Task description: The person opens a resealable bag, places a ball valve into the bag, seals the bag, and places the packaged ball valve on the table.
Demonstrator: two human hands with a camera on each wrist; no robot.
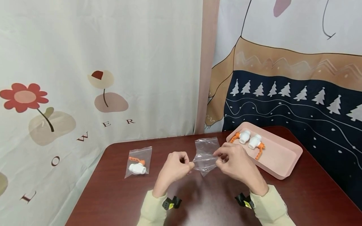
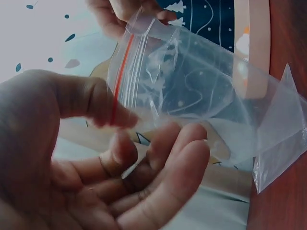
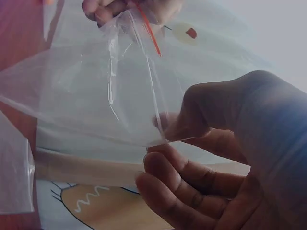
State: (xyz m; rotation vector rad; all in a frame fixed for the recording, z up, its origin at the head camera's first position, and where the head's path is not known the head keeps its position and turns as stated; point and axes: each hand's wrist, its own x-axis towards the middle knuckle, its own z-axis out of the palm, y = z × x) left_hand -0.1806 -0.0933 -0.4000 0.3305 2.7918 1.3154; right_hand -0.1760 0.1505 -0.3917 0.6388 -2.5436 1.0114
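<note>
A clear zip bag [image 1: 204,164] with a red line along its zip [image 2: 123,72] is stretched between both hands above the table. My left hand [image 1: 176,168] pinches one corner of its top edge between thumb and finger. The opposite corner is pinched by my right hand [image 1: 237,160]; its other fingers [image 3: 168,191] are loosely bent. No contents show in the bag. Just behind it, another clear bag [image 1: 205,144] lies on the table. Left of the left hand, a zip bag [image 1: 149,156] holds a white ball valve [image 1: 137,169] with an orange handle.
At the back right of the dark red table [image 1: 113,201] is a pink tray [image 1: 278,157]. Two white valves with orange handles, a left one [image 1: 244,137] and a right one [image 1: 255,142], lie in it. Printed curtains [image 1: 158,78] hang behind the table.
</note>
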